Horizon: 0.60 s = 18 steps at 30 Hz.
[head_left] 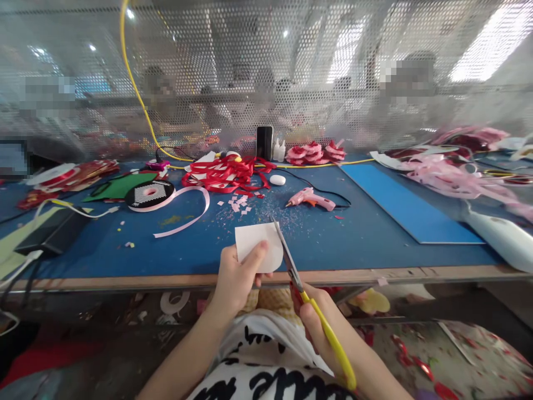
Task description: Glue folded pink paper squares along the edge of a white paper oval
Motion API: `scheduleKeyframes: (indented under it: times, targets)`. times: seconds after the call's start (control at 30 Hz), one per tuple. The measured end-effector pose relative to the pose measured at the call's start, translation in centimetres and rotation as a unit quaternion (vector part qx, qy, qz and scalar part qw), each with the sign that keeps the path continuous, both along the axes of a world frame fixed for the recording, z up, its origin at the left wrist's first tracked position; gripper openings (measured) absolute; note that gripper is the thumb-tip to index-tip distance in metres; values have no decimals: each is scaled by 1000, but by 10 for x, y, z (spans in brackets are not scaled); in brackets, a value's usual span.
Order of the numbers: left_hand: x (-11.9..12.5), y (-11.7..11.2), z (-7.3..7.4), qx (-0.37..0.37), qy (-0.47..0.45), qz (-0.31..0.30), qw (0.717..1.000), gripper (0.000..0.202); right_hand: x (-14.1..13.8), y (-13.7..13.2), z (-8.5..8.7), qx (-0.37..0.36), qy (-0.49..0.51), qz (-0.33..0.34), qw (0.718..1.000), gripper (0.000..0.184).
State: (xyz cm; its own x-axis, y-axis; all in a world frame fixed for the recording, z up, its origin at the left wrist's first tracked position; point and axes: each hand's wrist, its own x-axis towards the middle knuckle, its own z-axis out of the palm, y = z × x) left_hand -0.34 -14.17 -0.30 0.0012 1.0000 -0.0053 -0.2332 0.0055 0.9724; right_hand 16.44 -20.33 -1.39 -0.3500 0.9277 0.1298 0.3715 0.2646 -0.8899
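Scissors gripped in closed right hand meet white paper, pinched by left hand at nine o'clock, over blue surface.

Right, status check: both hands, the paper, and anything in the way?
Left hand pinching white paper. Right hand gripping yellow-handled scissors, blades at the paper's right edge. Nothing between them; pink glue gun lies beyond.

paper piece: white, small, one corner rounded, held up over table edge | scissors: yellow handles, grey blades shut along paper's right edge, tips pointing away, tilted
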Motion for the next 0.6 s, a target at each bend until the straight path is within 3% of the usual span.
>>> scheduleKeyframes:
  times: [0.13, 0.3, 0.37, 0.53, 0.6]
  targets:
    - [-2, -1, 2, -7, 16, -16, 1000, 41, 3, 3, -1, 10, -2, 15, 1000, 87]
    - [-11, 0, 10, -23, 37, -51, 998, 40, 9, 2, 11, 14, -17, 12, 1000, 84]
    - [-10, 1, 8, -31, 0, -57, 998, 39, 9, 0, 14, 17, -13, 9, 1000, 84]
    - [9, -5, -8, -35, -204, -41, 978, 52, 3, -3, 6, -10, -17, -56, 998, 83]
    - [19, -9, -12, -25, -207, -60, 976, 54, 0, -4, -1, -23, -17, -71, 997, 82]
